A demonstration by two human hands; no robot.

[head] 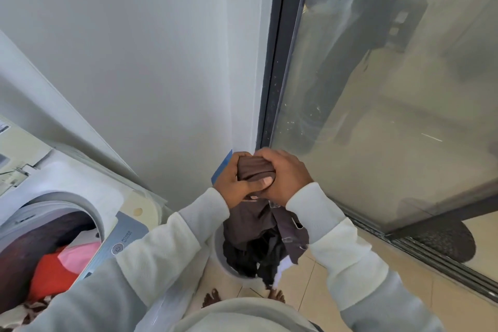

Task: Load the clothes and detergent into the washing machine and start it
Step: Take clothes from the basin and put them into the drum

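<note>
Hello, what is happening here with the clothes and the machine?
A person is loading laundry. Both the left hand and the right hand grip a dark brown garment, lifted above a laundry basket on the floor, which holds more dark clothes. To the left, the washing machine stands open, with red and pink clothes inside its drum. The brown garment is not yet in the machine.

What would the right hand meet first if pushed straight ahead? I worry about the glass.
Probably the white wall corner beside the glass door, not the pane; depth is unclear.
</note>
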